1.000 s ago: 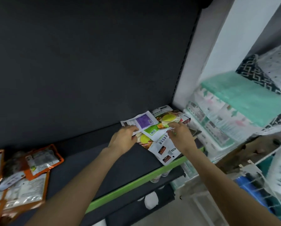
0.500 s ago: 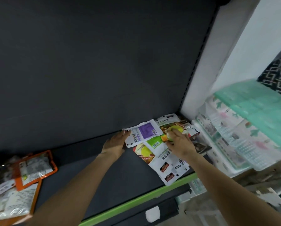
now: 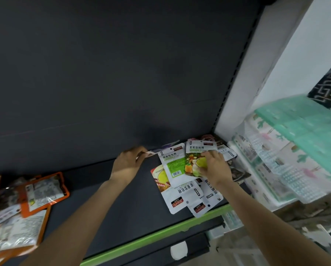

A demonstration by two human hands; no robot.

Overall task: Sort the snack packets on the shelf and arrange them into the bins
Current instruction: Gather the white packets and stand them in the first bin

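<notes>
A heap of white snack packets (image 3: 187,191) with green and fruit prints lies at the right end of the dark shelf (image 3: 110,212). My right hand (image 3: 214,167) grips a fruit-print packet (image 3: 194,160) on top of the heap. My left hand (image 3: 129,162) pinches the corner of a purple-labelled packet (image 3: 165,146), tilted up against the shelf's back wall. Orange packets (image 3: 43,191) lie in a loose pile at the shelf's left end.
A green strip (image 3: 160,235) edges the shelf front. A white upright (image 3: 256,73) bounds the shelf on the right. Beyond it are stacked soft packs (image 3: 287,154) in teal and printed wrap. No bins are in view.
My left hand has drawn the purple packet leftward and back, off the heap. My right hand has slid onto the fruit-print packet and closed on it. The view has shifted slightly.
</notes>
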